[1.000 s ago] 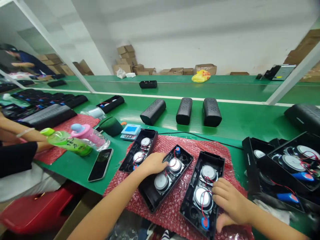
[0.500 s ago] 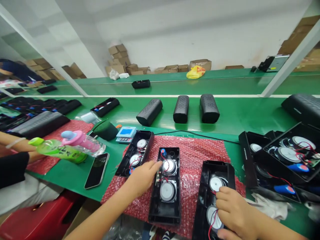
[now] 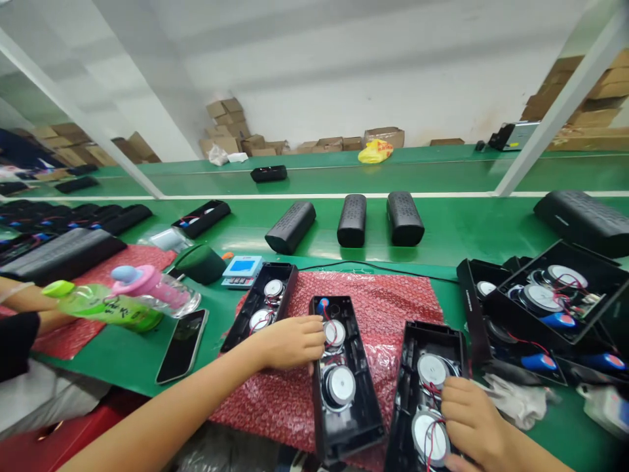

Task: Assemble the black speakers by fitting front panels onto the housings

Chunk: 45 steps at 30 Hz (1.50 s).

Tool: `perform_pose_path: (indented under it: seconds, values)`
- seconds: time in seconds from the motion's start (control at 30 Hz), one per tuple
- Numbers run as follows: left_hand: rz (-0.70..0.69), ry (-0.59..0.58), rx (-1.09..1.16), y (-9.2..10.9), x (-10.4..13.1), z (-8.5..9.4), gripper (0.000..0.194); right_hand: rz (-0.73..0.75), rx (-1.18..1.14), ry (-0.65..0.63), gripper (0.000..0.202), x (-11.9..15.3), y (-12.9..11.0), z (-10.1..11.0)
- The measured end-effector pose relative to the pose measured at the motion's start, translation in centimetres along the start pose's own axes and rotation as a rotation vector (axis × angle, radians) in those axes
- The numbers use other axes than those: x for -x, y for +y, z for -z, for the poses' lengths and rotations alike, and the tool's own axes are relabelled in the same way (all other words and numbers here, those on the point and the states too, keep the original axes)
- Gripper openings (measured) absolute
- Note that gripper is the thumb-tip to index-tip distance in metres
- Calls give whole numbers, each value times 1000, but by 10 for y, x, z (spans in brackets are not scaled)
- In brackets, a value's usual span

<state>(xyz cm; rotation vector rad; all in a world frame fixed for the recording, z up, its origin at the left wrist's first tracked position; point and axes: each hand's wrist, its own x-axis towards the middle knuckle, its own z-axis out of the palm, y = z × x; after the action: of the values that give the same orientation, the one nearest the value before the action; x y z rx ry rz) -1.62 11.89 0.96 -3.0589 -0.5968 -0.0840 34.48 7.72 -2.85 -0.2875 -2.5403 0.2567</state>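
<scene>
My left hand [image 3: 297, 341] grips the left wall of an open black speaker housing [image 3: 351, 419], fingers curled over the rim. Inside this middle housing are two white-backed speaker drivers, red wires and a blue cylinder at the top; it stands turned and tilted over the bubble wrap. My right hand [image 3: 469, 419] is closed over the right wall of a second open speaker housing [image 3: 405, 393], which also has two drivers and red wires. The underside of that grip is hidden. A third open housing [image 3: 240, 321] lies left of my left hand on the red bubble wrap [image 3: 270, 400].
Stacked open housings [image 3: 511, 334] and a white cloth [image 3: 521, 400] lie at the right. A phone [image 3: 181, 347], a green bottle [image 3: 122, 308], a pink-capped bottle [image 3: 157, 288] and a small scale [image 3: 242, 270] are at the left. Finished-looking speakers [image 3: 351, 219] stand behind. A neighbour's arm [image 3: 29, 308] shows at left.
My left hand has gone from touching the middle housing's edge with extended fingers to gripping it. That housing has turned, its near end swinging right. My right hand stays on the right housing.
</scene>
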Motion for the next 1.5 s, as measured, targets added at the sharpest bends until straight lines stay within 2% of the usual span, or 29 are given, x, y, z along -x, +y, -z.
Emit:
perform_pose_path:
  seconds: [0.1,0.3,0.47,0.53,0.73,0.8,0.9,0.97,1.1,1.33,1.5]
  values:
    - [-34,31,48,9,-10,-3,26,-29,-1,-27,36,6,-8,7]
    - [88,185,116,19,-20,-26,46,-69,-8,-70,38,8,-14,7]
    - [121,308,25,21,-26,-38,40,-79,55,-4,32,3,-15,3]
    - [110,345,10,22,-28,-37,37,-81,60,-7,30,1,-15,3]
    - [145,359,1,22,-30,-29,36,-92,49,-15,28,1,-14,4]
    - [225,407,-85,21,-31,-25,35,-90,50,6,26,0,-15,3]
    - [424,498,-242,21,-35,-17,36,-103,61,53,23,-6,-15,2]
    - [569,513,-295,22,-40,-13,39,-106,70,61,23,-11,-15,2]
    - [802,429,-337,29,-53,-14,43,-72,63,42,23,-18,-12,-1]
    - [990,314,-317,33,-58,-29,49,-84,42,92,23,-29,-15,-4]
    - [1141,270,-281,24,-60,-26,54,-119,50,173,24,-44,-13,-5]
